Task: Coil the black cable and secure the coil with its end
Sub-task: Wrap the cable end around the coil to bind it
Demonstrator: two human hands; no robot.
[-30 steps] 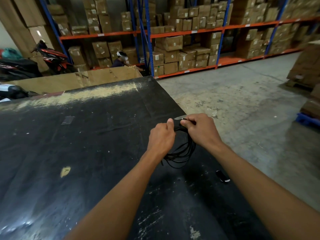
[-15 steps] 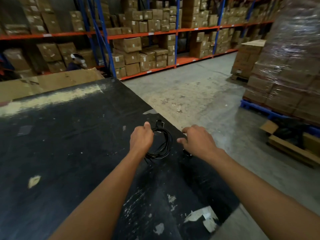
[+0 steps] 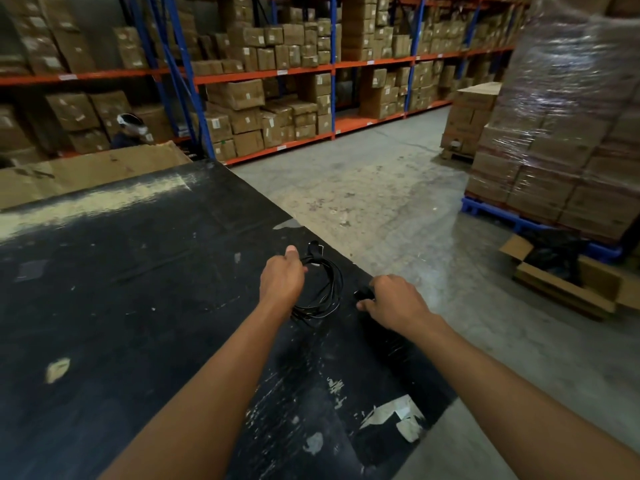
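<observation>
Cable coil (image 3: 325, 289) gripped in left hand (image 3: 282, 278), right hand (image 3: 391, 301) pinching black piece (image 3: 363, 292)

The black cable (image 3: 335, 284) is thin and wound into several loose loops that make a long oval coil, lying near the right edge of the dark tabletop (image 3: 138, 289). Its far end is bunched in the grip of the left hand (image 3: 282, 282), and a short plug end sticks out past the thumb there. The loops trail from the hand towards the viewer, and whether they rest on the tabletop or hang just above it cannot be told.
</observation>
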